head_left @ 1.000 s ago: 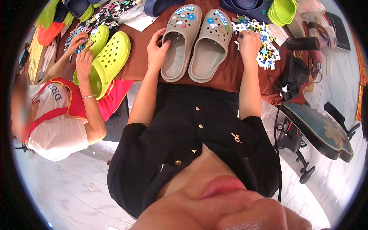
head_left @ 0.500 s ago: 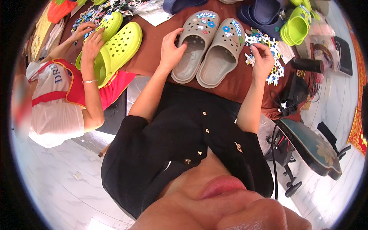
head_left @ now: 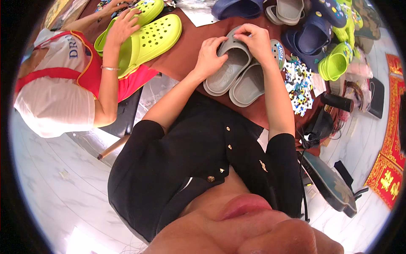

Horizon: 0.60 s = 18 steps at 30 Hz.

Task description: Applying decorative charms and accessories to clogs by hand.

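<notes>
A pair of grey clogs lies in front of me, the left clog (head_left: 227, 76) and the right clog (head_left: 246, 88), toes pointing away. My left hand (head_left: 211, 58) grips the left clog's upper along its left side, thumb at the foot opening. Over that clog's toe, my right hand (head_left: 256, 41) has thumb and finger pinched together at the holes. Whatever sits between those fingertips is hidden. My right hand and forearm cover part of the right clog, whose charm-decorated toe shows beyond. To the right spreads a pile of small shoe charms (head_left: 299, 84).
At left, a co-worker's hand (head_left: 122, 28) rests by lime-green clogs (head_left: 154, 37). Navy clogs (head_left: 314, 38), another grey pair (head_left: 289, 10) and small green clogs (head_left: 336, 61) stand at the back right. A black cylinder (head_left: 337, 102) lies near the brown-clothed table's right edge.
My right hand has moved left from the charm pile to the left clog's toe. My left hand has taken hold of that clog's side. The view has shifted.
</notes>
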Motion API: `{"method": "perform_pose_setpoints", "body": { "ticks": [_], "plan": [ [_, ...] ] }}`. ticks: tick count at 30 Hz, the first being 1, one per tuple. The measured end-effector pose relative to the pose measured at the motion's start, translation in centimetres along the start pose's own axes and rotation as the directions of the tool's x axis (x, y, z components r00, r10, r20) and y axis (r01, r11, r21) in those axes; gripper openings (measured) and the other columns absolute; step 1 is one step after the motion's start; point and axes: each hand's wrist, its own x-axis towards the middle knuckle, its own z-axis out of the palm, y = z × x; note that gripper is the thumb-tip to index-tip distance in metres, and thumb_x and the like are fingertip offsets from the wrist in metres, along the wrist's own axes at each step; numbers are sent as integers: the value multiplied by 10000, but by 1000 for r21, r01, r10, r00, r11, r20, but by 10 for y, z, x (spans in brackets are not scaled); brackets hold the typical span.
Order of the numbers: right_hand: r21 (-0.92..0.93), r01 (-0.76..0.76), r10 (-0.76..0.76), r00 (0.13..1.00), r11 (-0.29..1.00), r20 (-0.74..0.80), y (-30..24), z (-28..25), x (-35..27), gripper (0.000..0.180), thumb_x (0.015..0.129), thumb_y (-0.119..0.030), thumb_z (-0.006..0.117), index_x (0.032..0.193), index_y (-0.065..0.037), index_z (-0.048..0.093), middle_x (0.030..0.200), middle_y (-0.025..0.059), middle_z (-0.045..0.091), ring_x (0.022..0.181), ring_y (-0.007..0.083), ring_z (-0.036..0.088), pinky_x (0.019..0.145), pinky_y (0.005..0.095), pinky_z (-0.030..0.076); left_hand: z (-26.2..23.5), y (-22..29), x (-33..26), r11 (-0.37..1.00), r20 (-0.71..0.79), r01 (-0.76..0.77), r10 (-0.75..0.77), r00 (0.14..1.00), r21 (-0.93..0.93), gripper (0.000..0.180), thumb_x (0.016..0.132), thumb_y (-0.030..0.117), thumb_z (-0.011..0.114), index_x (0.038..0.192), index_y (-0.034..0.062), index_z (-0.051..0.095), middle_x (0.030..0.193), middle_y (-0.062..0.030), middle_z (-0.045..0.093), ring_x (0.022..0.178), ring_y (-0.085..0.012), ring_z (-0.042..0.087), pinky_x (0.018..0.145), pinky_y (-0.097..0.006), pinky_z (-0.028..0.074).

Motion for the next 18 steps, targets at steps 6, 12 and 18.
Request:
{"method": "perform_pose_setpoints", "body": {
  "ticks": [6,12,18],
  "plan": [
    [-95,123,-103,976,988,189,-3,-4,-5,105,755,-27,673,856,-7,696,860,136,683,824,291,654,739,356,497,-3,2,-1,1000,-33,-26,26,999,-1,501,681,71,642,1180,61,593,1136,-163,605,1104,-350,532,984,-426,413],
    [-44,240,-227,953,970,199,1,-11,-7,147,778,36,590,864,-5,702,888,141,676,879,298,639,766,360,499,-4,5,-1,999,-44,-30,31,999,33,510,664,50,635,1172,61,592,1152,-165,595,1126,-359,520,994,-432,409],
    [-41,233,-223,960,972,172,4,-10,-9,213,763,69,528,873,3,698,893,134,687,891,295,628,796,361,501,-6,12,-1,992,-83,-78,87,993,102,506,638,38,676,1138,67,601,1127,-152,589,1130,-356,517,991,-431,412]
  ]
}}
